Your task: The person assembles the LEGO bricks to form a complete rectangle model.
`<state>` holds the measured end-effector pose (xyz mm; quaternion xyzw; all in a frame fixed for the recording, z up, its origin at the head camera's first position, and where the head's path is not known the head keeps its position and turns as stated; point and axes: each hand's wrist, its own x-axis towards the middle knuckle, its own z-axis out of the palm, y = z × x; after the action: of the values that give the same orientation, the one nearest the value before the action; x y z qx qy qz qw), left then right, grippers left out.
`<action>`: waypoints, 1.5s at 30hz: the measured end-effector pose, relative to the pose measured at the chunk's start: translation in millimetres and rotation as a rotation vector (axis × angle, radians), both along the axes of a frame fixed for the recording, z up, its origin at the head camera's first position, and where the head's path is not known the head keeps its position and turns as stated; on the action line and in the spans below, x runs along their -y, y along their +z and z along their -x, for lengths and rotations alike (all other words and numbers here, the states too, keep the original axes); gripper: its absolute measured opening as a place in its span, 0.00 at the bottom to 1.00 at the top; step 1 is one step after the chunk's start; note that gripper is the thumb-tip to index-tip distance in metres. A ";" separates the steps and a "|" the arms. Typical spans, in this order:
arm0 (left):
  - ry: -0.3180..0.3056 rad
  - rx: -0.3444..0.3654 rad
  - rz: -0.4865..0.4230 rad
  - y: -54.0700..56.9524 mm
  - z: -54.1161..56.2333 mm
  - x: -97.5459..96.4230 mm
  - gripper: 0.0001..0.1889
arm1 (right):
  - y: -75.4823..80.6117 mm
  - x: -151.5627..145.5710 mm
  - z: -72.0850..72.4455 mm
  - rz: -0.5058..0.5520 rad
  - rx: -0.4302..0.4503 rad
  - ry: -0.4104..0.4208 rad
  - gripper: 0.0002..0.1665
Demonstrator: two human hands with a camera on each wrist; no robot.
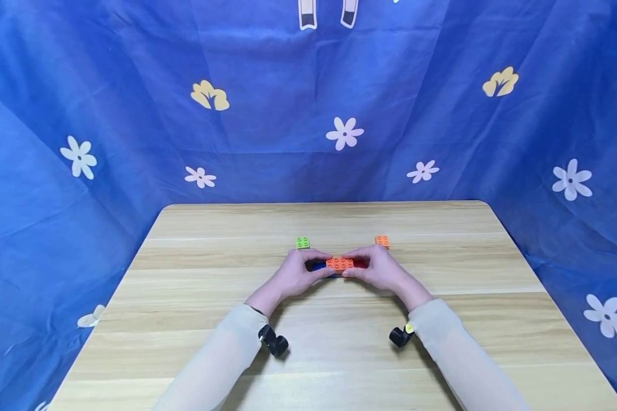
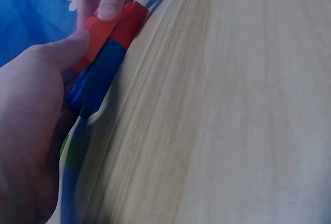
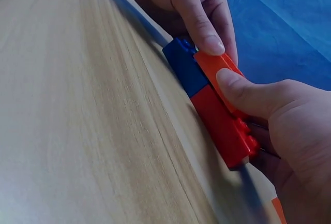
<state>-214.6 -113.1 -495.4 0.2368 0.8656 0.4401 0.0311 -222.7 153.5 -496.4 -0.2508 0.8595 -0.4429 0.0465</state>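
An orange brick (image 1: 339,264) with studs on top lies across the seam between a blue brick (image 3: 185,69) and a red brick (image 3: 220,125), which stand end to end on the table. My left hand (image 1: 300,271) pinches the orange brick's left end between thumb and fingers, over the blue brick. On the other end, my right hand (image 1: 375,268) has the same kind of pinch, above the red brick. Both thumbs press the near side of the orange brick. The hands partly hide the outer ends of the lower bricks in the head view.
A small green brick (image 1: 302,243) sits just behind my left hand, and a small orange brick (image 1: 383,241) just behind my right. The wooden table (image 1: 211,365) reaches back to a blue patterned cloth (image 1: 267,125). Black wrist cameras (image 1: 275,342) hang beneath my sleeves.
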 end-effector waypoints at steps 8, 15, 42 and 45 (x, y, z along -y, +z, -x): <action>0.007 -0.006 -0.039 -2.7 1.9 -1.2 0.20 | -5.5 0.1 3.0 0.088 0.076 -0.020 0.24; 0.024 -0.005 -0.069 -6.8 3.9 -3.8 0.19 | -5.2 0.9 2.7 0.110 0.114 -0.057 0.24; 0.027 0.008 -0.046 -5.0 -1.3 -1.5 0.19 | -6.2 3.6 0.4 0.127 0.134 -0.054 0.24; 0.028 0.002 -0.037 -5.7 -1.3 -1.6 0.19 | -5.4 3.0 0.5 0.125 0.129 -0.048 0.25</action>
<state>-213.3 -111.5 -501.1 0.2246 0.8606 0.4565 0.0213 -223.3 150.5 -501.8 -0.2037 0.8310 -0.5121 0.0752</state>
